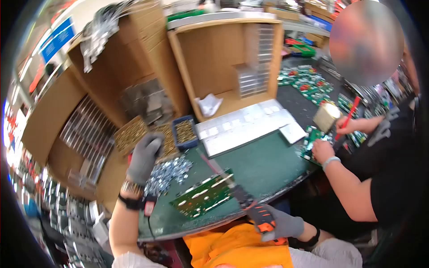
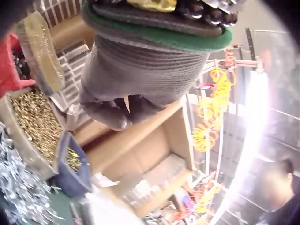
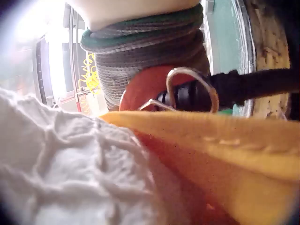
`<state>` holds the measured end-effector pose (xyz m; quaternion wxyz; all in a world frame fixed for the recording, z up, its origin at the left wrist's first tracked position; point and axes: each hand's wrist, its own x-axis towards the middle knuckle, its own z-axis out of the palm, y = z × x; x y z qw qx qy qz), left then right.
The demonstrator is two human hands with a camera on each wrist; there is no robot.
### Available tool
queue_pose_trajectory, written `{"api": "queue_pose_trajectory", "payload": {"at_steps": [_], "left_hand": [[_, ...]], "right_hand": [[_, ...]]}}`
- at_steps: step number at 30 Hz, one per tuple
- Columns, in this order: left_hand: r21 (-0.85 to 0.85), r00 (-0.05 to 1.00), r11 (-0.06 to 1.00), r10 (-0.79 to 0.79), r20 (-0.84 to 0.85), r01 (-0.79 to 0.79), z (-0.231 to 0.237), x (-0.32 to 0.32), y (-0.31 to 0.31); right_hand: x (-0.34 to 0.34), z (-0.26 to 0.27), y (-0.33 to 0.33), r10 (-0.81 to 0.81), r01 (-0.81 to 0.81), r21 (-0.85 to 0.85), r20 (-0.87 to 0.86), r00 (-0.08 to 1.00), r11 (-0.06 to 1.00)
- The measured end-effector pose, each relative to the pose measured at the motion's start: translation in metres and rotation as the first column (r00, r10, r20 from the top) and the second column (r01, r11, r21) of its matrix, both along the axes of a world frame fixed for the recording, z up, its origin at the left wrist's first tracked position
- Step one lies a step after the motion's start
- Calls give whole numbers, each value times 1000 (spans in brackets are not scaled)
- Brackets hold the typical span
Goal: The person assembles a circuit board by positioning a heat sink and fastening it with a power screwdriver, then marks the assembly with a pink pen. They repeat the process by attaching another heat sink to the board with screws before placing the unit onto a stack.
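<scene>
My left hand (image 1: 146,157), in a grey glove, is raised over the near side of the parts boxes, fingers bent. The left wrist view shows its fingers (image 2: 105,114) and thumb with a narrow gap; I cannot tell whether anything is between the fingertips. Behind it are a cardboard box of small brass-coloured parts (image 1: 130,134) and a blue bin (image 1: 184,132) of similar parts. My gloved right hand (image 1: 282,222) grips a black and orange electric screwdriver (image 1: 243,196), its long shaft slanting up-left past a green circuit board (image 1: 203,196). The right wrist view shows the screwdriver's metal hanging loop (image 3: 213,93) and black cable.
Loose silvery metal pieces (image 1: 167,173) lie left of the board on the green table (image 1: 263,163). A long white panel (image 1: 243,127) and large open cardboard boxes (image 1: 214,53) stand behind. At right, another person (image 1: 384,147) holds a red tool (image 1: 351,114) over a circuit board.
</scene>
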<state>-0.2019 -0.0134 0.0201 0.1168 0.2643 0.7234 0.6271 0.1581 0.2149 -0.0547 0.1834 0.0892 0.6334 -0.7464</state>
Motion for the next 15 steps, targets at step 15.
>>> {"api": "queue_pose_trajectory", "payload": {"at_steps": [15], "left_hand": [[123,961,992,-33,273,0,43,104,21]], "right_hand": [[-40,52,-19,27,-72,-82,-451,892,994]]}}
